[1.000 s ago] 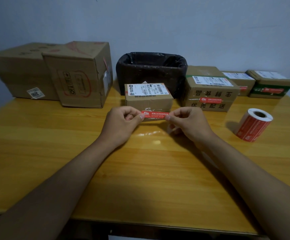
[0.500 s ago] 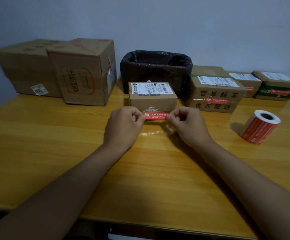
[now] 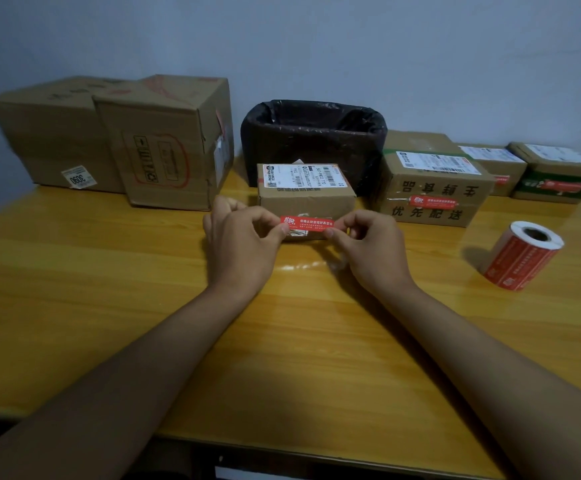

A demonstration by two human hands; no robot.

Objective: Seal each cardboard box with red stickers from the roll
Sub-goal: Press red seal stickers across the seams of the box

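A red sticker (image 3: 307, 223) is stretched level between my two hands, right in front of the near face of a small cardboard box (image 3: 305, 199) with a white shipping label on top. My left hand (image 3: 239, 242) pinches the sticker's left end and my right hand (image 3: 368, 249) pinches its right end. Whether the sticker touches the box face I cannot tell. The roll of red stickers (image 3: 521, 256) lies on its side on the table to the right.
A black-lined bin (image 3: 313, 140) stands behind the small box. Two large cardboard boxes (image 3: 164, 143) sit at the back left. At the back right are a box bearing a red sticker (image 3: 431, 181) and two smaller boxes (image 3: 556, 174). The wooden table (image 3: 109, 289) carries everything.
Both hands have carried the sticker forward and slightly up, from over the table to the front face of the small box.
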